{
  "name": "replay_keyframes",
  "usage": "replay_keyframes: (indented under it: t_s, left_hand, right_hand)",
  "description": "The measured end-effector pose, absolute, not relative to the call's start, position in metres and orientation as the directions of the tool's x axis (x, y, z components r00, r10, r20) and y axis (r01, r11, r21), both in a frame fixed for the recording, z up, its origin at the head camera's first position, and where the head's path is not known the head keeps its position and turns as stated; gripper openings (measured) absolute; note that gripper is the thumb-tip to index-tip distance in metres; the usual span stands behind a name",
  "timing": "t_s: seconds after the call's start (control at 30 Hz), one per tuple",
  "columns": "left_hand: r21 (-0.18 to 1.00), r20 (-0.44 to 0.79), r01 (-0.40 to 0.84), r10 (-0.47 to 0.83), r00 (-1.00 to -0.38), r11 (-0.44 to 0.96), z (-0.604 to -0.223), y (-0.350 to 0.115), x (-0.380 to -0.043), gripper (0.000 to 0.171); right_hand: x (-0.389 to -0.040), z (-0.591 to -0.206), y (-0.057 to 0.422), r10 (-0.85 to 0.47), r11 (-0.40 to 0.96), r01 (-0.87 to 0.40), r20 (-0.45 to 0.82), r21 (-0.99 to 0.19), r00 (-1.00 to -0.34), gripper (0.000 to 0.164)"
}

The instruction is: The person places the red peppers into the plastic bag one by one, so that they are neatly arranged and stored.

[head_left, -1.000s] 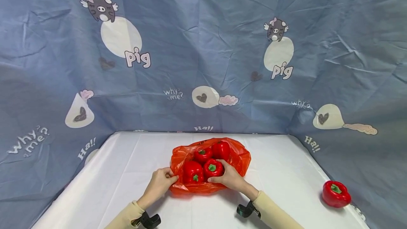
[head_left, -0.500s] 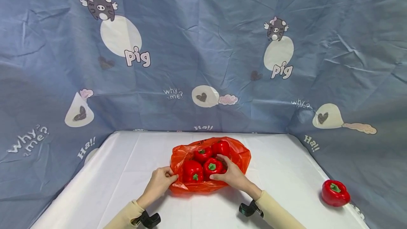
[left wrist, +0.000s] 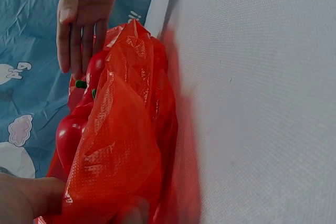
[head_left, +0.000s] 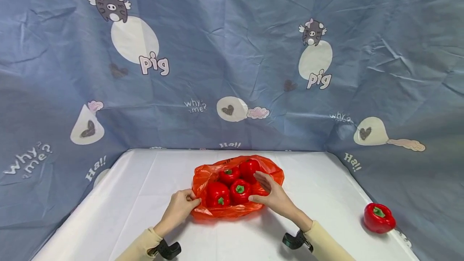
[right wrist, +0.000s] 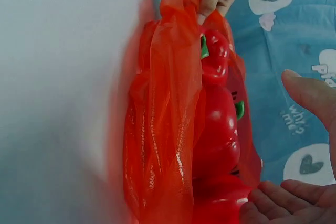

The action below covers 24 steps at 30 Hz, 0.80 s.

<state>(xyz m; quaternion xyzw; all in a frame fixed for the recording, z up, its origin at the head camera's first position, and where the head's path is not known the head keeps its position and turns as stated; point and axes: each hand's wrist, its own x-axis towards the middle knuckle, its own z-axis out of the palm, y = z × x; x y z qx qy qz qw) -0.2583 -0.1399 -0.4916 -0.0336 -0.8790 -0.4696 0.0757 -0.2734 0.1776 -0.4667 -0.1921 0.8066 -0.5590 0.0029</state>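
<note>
A red plastic bag (head_left: 203,178) lies with its mouth spread wide in the middle of the table, and several red bell peppers (head_left: 218,192) with green stems sit inside it. My left hand (head_left: 180,206) pinches the bag's left edge between thumb and fingers; the left wrist view shows the thumb (left wrist: 39,195) over the plastic. Just above the bag's right side is my right hand (head_left: 274,196), its fingers apart and holding nothing. In the right wrist view, the right-hand fingers (right wrist: 286,200) lie near the peppers, though whether they touch one is unclear.
One more red bell pepper (head_left: 379,218) lies outside the bag, at the right edge of the white table (head_left: 326,196). A blue patterned cloth (head_left: 232,59) hangs behind the table and along both sides.
My right hand has let go of the front pepper in the bag and drawn back to the right, its fingers spreading. The left hand keeps its pinch on the bag.
</note>
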Motion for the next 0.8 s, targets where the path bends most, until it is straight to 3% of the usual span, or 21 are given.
replay_keyframes:
  t_s: [0.8]
  left_hand:
    - [0.831,0.164,0.133,-0.009,-0.986,0.541,-0.495,-0.14,-0.259,0.018]
  right_hand:
    - [-0.223,-0.468,0.25,-0.221,0.342,-0.291,0.225,-0.893,-0.949,0.08]
